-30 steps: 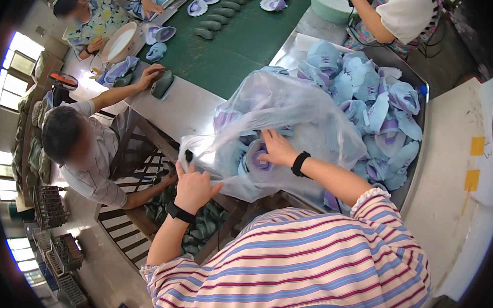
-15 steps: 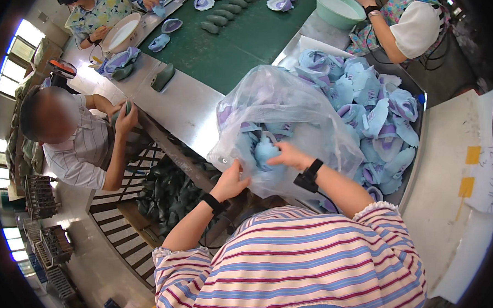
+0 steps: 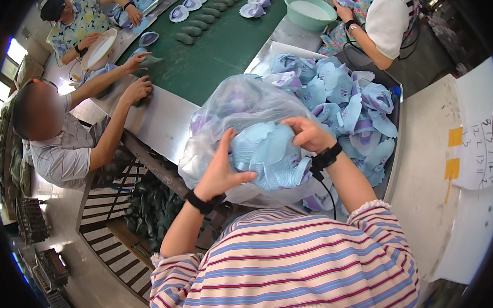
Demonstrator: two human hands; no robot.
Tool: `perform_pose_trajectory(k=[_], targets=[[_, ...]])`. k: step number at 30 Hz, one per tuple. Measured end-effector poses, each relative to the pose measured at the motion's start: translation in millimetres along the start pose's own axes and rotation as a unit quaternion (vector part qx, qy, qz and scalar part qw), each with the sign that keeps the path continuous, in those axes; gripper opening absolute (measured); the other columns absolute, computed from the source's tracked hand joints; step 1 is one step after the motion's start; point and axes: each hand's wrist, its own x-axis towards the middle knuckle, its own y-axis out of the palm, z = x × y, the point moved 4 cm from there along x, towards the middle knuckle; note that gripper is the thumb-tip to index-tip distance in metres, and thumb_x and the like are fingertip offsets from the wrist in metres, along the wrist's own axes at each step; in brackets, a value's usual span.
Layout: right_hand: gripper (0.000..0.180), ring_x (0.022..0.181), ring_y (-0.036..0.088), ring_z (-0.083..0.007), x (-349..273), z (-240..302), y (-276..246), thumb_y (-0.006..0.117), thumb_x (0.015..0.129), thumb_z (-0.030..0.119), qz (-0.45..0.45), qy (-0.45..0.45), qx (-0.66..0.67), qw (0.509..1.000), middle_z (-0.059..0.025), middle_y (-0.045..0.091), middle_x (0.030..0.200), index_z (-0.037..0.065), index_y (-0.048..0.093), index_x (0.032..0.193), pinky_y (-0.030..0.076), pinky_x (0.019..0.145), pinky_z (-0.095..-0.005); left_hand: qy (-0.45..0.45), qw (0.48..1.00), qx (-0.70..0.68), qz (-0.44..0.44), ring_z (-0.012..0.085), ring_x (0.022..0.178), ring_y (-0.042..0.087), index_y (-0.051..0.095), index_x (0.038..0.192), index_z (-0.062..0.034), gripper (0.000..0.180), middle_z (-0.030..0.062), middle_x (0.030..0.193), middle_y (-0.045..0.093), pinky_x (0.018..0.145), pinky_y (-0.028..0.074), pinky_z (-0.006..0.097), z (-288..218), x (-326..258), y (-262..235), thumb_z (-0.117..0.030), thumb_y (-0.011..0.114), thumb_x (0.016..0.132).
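A stack of light blue shoe uppers (image 3: 271, 155) sits in front of me, above the clear plastic bag (image 3: 214, 108). My right hand (image 3: 309, 136) pinches the upper right edge of the stack between thumb and fingers. At its left side is my left hand (image 3: 219, 169), fingers stretched upward and thumb spread apart, the thumb lying against the blue material. Whether the left palm bears any of the weight is hidden. More uppers with purple parts show blurred through the bag. Each of my wrists wears a black band.
Loose blue and purple uppers (image 3: 360, 116) fill a metal tray at right. Beyond runs a green belt (image 3: 220, 61) with dark shoe lasts (image 3: 205, 18). A green basin (image 3: 309, 12) stands near a co-worker. Another person reaches over the metal ledge at left. Dark lasts (image 3: 155, 205) lie in a bin below.
The stack of blue uppers has come up out of the bag, and my right hand grips its edge. My left hand has opened beside it. The person at left now reaches toward the ledge.
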Motion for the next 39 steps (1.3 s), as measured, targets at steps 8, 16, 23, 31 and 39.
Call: perform_pose_trajectory(k=[8, 16, 23, 31, 39], targets=[[0.036, 0.098, 0.056, -0.0119, -4, -8, -3, 0.061, 0.086, 0.012, -0.207, -0.01, -0.2, 0.958, -0.0052, 0.06, 0.108, 0.0, 0.053, 0.12, 0.045, 0.085, -0.0275, -0.204, 0.914, -0.35, 0.002, 0.0197, 0.108, 0.055, 0.042, 0.128, 0.0041, 0.067, 0.0116, 0.119, 0.055, 0.095, 0.042, 0.032, 12, 6, 13, -0.008, 0.075, 0.072], [0.05, 0.106, 0.054, -0.018, -37, 8, -12, 0.063, 0.084, 0.012, 0.08, -0.133, 0.225, 0.962, -0.0105, 0.051, 0.123, 0.0, 0.044, 0.129, 0.049, 0.085, -0.0308, -0.127, 0.932, -0.321, -0.108, 0.0188, 0.107, 0.055, 0.04, 0.129, 0.0017, 0.065, 0.0101, 0.12, 0.055, 0.092, 0.045, 0.031, 13, 0, -18, -0.012, 0.076, 0.076], [0.045, 0.103, 0.057, -0.0166, -11, -24, 24, 0.07, 0.076, 0.008, -0.085, -0.109, -0.028, 0.99, -0.0037, 0.059, 0.111, 0.005, 0.053, 0.117, 0.043, 0.093, -0.0304, -0.147, 0.9, -0.388, -0.138, 0.0175, 0.105, 0.056, 0.041, 0.129, 0.0005, 0.043, 0.01, 0.119, 0.056, 0.089, 0.046, 0.031, 6, 12, 8, -0.017, 0.057, 0.092], [0.051, 0.102, 0.06, -0.0197, -63, -12, -19, 0.069, 0.077, 0.017, -0.141, -0.184, 0.046, 0.972, -0.0083, 0.059, 0.115, 0.002, 0.051, 0.123, 0.048, 0.093, -0.0351, -0.15, 0.856, -0.48, -0.116, 0.0121, 0.112, 0.049, 0.045, 0.128, -0.0017, 0.032, 0.0053, 0.123, 0.054, 0.098, 0.036, 0.027, 5, 19, 7, -0.013, 0.044, 0.098], [0.045, 0.098, 0.06, -0.019, -76, 22, -24, 0.066, 0.077, 0.018, -0.155, -0.202, 0.066, 0.965, -0.0069, 0.06, 0.11, 0.006, 0.052, 0.119, 0.05, 0.086, -0.035, -0.094, 0.994, 0.017, 0.044, 0.021, 0.11, 0.052, 0.048, 0.119, -0.0039, 0.038, 0.01, 0.12, 0.055, 0.096, 0.036, 0.042, -5, 22, 17, -0.021, 0.061, 0.087]])
